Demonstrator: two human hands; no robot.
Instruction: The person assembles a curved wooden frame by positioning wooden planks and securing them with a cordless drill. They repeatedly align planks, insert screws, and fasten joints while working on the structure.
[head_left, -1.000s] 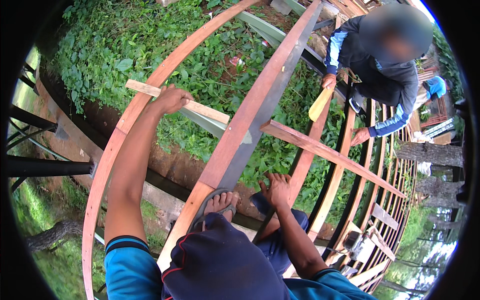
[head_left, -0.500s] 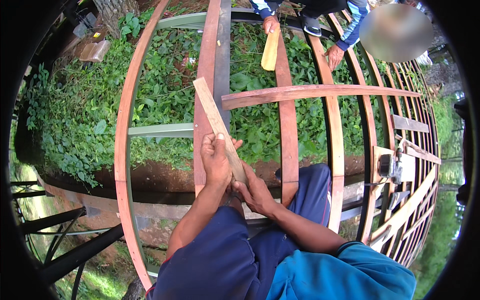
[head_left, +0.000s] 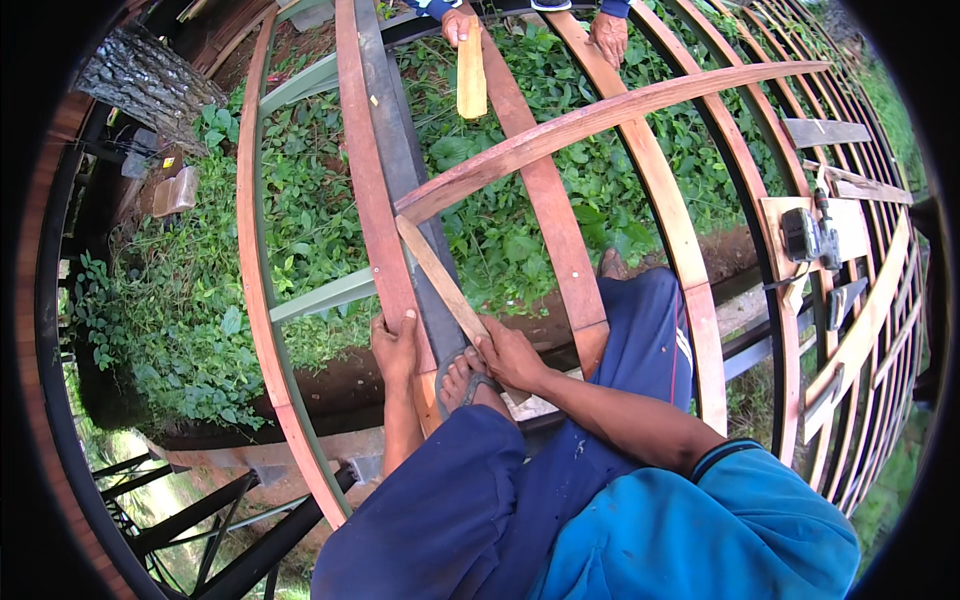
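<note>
My right hand [head_left: 512, 355] grips the lower end of a short wooden strip [head_left: 440, 280], thumb on top. The strip slants across the dark beam [head_left: 402, 130], its upper end beside the near end of a long reddish crosswise plank [head_left: 600, 108]. My left hand [head_left: 395, 346] is closed on the edge of a reddish lengthwise plank [head_left: 362, 170], thumb over its top face. My sandalled foot [head_left: 463, 382] rests between the two hands. Across from me, a co-worker's hand [head_left: 457, 27] holds a yellow piece of wood [head_left: 471, 75]; their other hand [head_left: 608, 40] touches another plank.
Spaced planks [head_left: 690, 250] run over gaps with green plants [head_left: 200, 300] below. At the right a cordless drill [head_left: 808, 238] lies on a board [head_left: 855, 232], near loose wood pieces [head_left: 825, 132]. A tree trunk [head_left: 150, 80] stands at far left; black metal bars [head_left: 195, 510] show lower left.
My left hand has let go of the strip and taken hold of the reddish plank. The strip has been lowered toward the beam, still in my right hand. The view has turned and shifted.
</note>
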